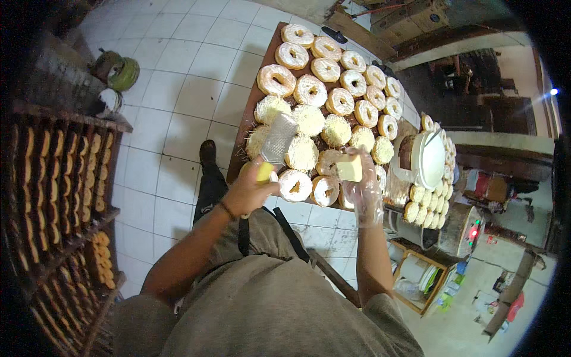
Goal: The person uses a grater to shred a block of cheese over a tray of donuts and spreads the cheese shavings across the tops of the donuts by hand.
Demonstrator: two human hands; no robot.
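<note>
My left hand [250,187], bare with a dark band at the wrist, grips the yellow handle of a metal hand grater [279,137]. The grater's blade is tilted over the near left part of a board of ring doughnuts. In my right hand [366,180], covered by a clear plastic glove, is a pale yellow block of cheese [349,168], held apart from the grater. Shredded cheese covers several doughnuts [308,120] around the blade. Others, such as the white-coated doughnut [295,185] at the near edge, show no shreds.
A brown board [250,105] carries the doughnuts. Right of it stand a white tub [430,160] and a block of cheese-topped doughnuts [421,209]. Racks of doughnuts [62,178] stand at the left. A green gas cylinder [124,75] is on the tiled floor.
</note>
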